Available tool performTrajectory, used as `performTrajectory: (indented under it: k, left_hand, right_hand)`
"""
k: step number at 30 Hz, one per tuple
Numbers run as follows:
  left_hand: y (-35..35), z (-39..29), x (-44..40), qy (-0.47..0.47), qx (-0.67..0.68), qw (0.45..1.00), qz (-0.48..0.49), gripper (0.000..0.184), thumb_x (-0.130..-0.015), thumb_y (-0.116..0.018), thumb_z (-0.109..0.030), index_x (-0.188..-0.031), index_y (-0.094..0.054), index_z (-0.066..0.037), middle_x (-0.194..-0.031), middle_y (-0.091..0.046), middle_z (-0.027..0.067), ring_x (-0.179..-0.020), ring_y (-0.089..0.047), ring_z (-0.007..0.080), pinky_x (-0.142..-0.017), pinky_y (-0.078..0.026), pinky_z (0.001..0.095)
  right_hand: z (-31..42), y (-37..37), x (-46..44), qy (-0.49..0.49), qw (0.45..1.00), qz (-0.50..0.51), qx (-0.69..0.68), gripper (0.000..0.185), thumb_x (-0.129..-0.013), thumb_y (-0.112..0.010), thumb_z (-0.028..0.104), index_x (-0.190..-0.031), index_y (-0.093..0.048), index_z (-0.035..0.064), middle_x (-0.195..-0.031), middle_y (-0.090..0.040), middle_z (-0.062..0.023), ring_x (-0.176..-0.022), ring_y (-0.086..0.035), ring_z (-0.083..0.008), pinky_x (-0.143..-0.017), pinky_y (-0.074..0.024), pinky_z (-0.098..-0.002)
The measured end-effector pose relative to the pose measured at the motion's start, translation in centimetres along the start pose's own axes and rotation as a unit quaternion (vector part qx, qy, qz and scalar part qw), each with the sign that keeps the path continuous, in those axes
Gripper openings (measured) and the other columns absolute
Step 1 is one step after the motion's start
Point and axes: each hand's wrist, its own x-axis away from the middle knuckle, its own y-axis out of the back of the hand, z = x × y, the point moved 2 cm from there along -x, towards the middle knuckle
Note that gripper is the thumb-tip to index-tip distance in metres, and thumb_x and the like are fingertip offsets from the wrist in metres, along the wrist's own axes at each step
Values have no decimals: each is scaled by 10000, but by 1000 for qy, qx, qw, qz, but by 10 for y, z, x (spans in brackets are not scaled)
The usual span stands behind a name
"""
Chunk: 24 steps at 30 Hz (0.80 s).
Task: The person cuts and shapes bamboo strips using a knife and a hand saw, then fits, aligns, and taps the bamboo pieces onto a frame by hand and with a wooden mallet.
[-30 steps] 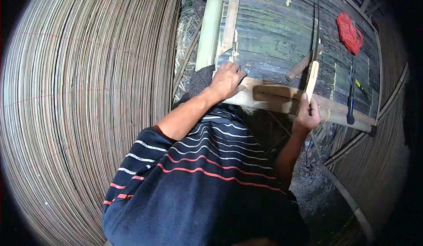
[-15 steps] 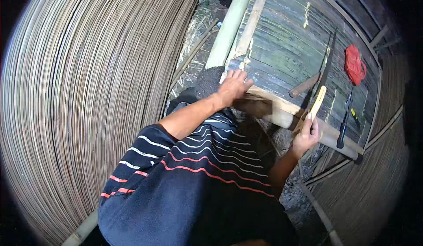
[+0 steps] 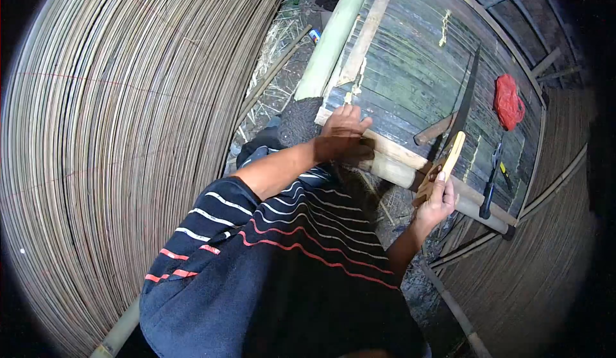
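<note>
In my right hand (image 3: 436, 204) is a hand saw, its pale wooden handle (image 3: 455, 153) pointing down towards me. Its long dark blade (image 3: 471, 85) reaches away over the slatted platform (image 3: 410, 69). My left hand (image 3: 345, 127) is curled over the left part of a wooden plank (image 3: 401, 149) along the platform's near edge, partly in shadow. A thick bamboo pole (image 3: 393, 170) runs below that plank. Beyond the saw handle lies a short brown wooden piece (image 3: 433, 129). My right fingers partly hide the lower handle.
To the right on the platform are a red plastic bag (image 3: 508, 101), a black-handled tool (image 3: 490, 188) and a small yellow-and-black item (image 3: 505, 176). A green bamboo pole (image 3: 335, 37) borders the left side. A wall of thin stalks (image 3: 141, 114) rises at far left.
The saw and my right hand have come slightly towards me. My left hand stays at the plank. The whole view has shifted a little.
</note>
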Motion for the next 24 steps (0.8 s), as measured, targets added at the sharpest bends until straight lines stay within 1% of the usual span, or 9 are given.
performTrajectory:
  k: [7,8,9,10,14,19,22,23,24]
  left_hand:
    - [-26,27,2,-37,150,987,34,344,-880,-692,-348,-1098,-636,-87,-840,-628,132,-814,-661,333,-671,-532,403]
    - [-22,31,-5,-1,169,971,170,340,-906,-672,-346,-1124,-644,-87,-864,-662,154,-846,-678,360,-705,-540,430]
    - [-18,31,-12,34,181,934,305,338,-932,-651,-344,-1150,-652,-86,-887,-696,177,-877,-694,386,-738,-548,457]
    - [-9,22,-21,17,180,931,317,338,-932,-651,-344,-1150,-652,-86,-887,-696,177,-877,-694,386,-738,-548,457]
    - [0,8,-43,38,98,919,380,427,-989,-597,-449,-1162,-652,-62,-945,-720,243,-936,-688,456,-830,-528,551]
    - [-15,25,-58,-3,160,866,473,465,-996,-621,-508,-1059,-661,-49,-941,-704,228,-914,-677,379,-825,-522,491]
    - [-30,29,-69,13,196,804,562,338,-1000,-677,-390,-1007,-663,-53,-932,-694,154,-874,-625,253,-806,-506,411]
    - [-34,31,-70,-18,244,789,564,316,-1003,-677,-366,-999,-664,-50,-930,-695,138,-876,-627,245,-806,-506,406]
    - [-37,35,-71,-50,291,770,565,295,-1007,-677,-342,-991,-665,-48,-928,-696,121,-879,-629,236,-807,-506,400]
  right_hand:
    - [12,-5,9,16,1000,-17,-6,278,-1035,-654,164,-1176,-710,-70,-927,-694,-24,-820,-582,-83,-719,-462,-223]
    - [4,-4,9,20,999,-39,-14,251,-1036,-653,208,-1116,-721,-20,-813,-666,-12,-673,-557,-53,-590,-422,-208]
    - [-2,-1,11,-14,999,-33,-39,257,-1026,-663,183,-1133,-722,-43,-865,-678,-18,-739,-568,-62,-641,-433,-211]
    - [-6,2,14,-47,996,-28,-65,267,-1015,-674,158,-1150,-724,-66,-916,-691,-24,-804,-578,-71,-691,-445,-214]
    - [3,-7,31,-87,989,-105,-50,244,-1025,-642,204,-1082,-707,-23,-683,-564,20,-482,-393,-22,-438,-254,-203]
    - [16,-3,73,-32,985,-160,49,274,-1006,-612,202,-1031,-698,-56,-910,-672,-64,-803,-617,-154,-782,-479,-296]
    - [2,-12,95,15,978,-200,-49,328,-1031,-572,220,-1124,-683,-74,-959,-687,-97,-838,-632,-169,-773,-499,-296]
    - [15,-21,107,180,936,-213,213,380,-1046,-560,256,-1196,-662,-77,-982,-700,-129,-844,-654,-192,-745,-515,-304]
    - [17,-29,117,161,934,-232,220,380,-1046,-560,256,-1196,-662,-77,-982,-700,-129,-844,-654,-192,-745,-515,-304]
